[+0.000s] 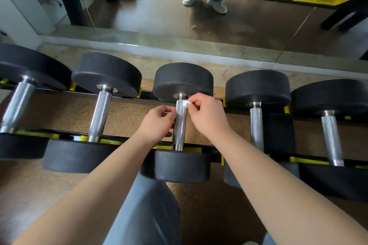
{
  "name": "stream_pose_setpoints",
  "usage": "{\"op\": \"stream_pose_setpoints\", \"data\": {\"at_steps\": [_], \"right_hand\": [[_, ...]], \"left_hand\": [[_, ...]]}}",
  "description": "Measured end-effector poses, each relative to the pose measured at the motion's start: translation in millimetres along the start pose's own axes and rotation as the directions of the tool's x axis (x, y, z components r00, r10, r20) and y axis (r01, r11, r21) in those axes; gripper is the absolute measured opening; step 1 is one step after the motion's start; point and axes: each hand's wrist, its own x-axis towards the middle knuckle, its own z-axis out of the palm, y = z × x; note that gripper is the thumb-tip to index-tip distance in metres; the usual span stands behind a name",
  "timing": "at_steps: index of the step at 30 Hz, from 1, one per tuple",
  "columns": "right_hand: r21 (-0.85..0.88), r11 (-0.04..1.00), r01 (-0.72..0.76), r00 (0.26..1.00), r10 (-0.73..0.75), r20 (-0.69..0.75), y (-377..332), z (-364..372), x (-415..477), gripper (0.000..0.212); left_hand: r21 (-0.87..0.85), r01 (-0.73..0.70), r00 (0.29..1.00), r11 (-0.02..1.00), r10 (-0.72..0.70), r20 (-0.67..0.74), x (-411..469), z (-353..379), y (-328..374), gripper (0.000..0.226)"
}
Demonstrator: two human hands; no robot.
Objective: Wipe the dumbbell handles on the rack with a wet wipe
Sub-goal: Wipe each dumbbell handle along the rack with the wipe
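**Both hands at the middle handle, wipe pinched in the right**

At the far left, a black round-headed dumbbell with a smooth chrome handle (pixel 18 103) lies across the black steel rack with yellow saddles (pixel 65 135). Just beside it lies a second black dumbbell with a knurled chrome handle (pixel 100 113). The left hand (pixel 159 120) comes next, fingers curled and fingertips against the left side of the middle dumbbell's knurled chrome handle (pixel 180 123). Whether it actually grips the bar cannot be told. On the far end of that handle, close to the rear black head, sits a small crumpled white wet wipe (pixel 186 103). The right hand (pixel 205 113) pinches the wipe between thumb and fingertips and presses it on the metal, its other fingers curled in. To the right, a fourth black dumbbell (pixel 256 127) and a fifth black dumbbell (pixel 331 137) rest on the same rack, untouched. Behind the row a floor-level wall mirror (pixel 239 26) reflects a pair of pale shoes
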Motion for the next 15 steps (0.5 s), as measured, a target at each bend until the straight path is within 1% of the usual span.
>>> {"op": "stream_pose_setpoints", "data": {"at_steps": [1,2,3,4,5,6,7,8,10,11,12,13,14,15], "right_hand": [[0.003,1.000,-0.027,0.999,0.027,0.043,0,-1,-4,0.012],[-0.023,0.998,-0.056,0.989,0.058,0.134,1,-2,-10,0.014],[-0.071,0.995,-0.077,0.960,0.093,0.263,2,-3,-18,0.020],[-0.121,0.988,-0.098,0.903,0.139,0.407,3,-3,-26,0.023],[-0.154,0.982,-0.111,0.838,0.176,0.517,4,-4,-32,0.024],[-0.158,0.980,-0.117,0.800,0.188,0.571,4,-5,-35,0.023],[-0.137,0.983,-0.126,0.798,0.182,0.575,3,-7,-34,0.024],[-0.091,0.984,-0.153,0.824,0.178,0.537,1,-9,-32,0.025],[0.082,0.959,-0.271,0.899,0.221,0.379,-2,-7,-19,0.024],[0.192,0.924,-0.331,0.917,0.267,0.295,-4,-6,-11,0.021],[0.272,0.894,-0.356,0.927,0.299,0.227,-7,-6,-5,0.019],[0.291,0.892,-0.347,0.935,0.302,0.188,-8,-5,0,0.020],[0.266,0.905,-0.332,0.939,0.290,0.188,-8,-3,2,0.022],[0.216,0.920,-0.327,0.932,0.277,0.233,-8,-3,1,0.023]], "left_hand": [[0.005,-0.003,1.000,1.000,0.003,0.001,0,0,-1,0.018],[0.005,-0.005,1.000,1.000,0.005,0.002,0,-1,-1,0.018],[-0.001,-0.006,1.000,1.000,0.006,0.001,1,0,-2,0.017],[-0.004,-0.007,1.000,1.000,0.007,0.000,1,0,-1,0.017],[0.001,-0.009,1.000,1.000,0.009,-0.002,1,0,-1,0.017],[0.013,-0.016,1.000,1.000,0.016,-0.004,2,0,0,0.017],[0.024,-0.023,1.000,0.999,0.023,-0.004,3,0,-1,0.016],[0.027,-0.028,1.000,0.999,0.028,-0.003,3,0,-1,0.016],[0.021,-0.029,1.000,0.999,0.029,-0.004,4,0,0,0.016],[0.020,-0.028,1.000,0.999,0.028,-0.004,4,-1,0,0.015],[0.018,-0.027,1.000,0.999,0.027,0.002,3,-1,0,0.015],[0.012,-0.022,1.000,1.000,0.022,0.009,2,-1,0,0.016],[0.001,-0.015,1.000,1.000,0.015,0.015,2,-2,0,0.016],[-0.012,-0.008,1.000,1.000,0.008,0.022,2,-1,-1,0.016]]}}
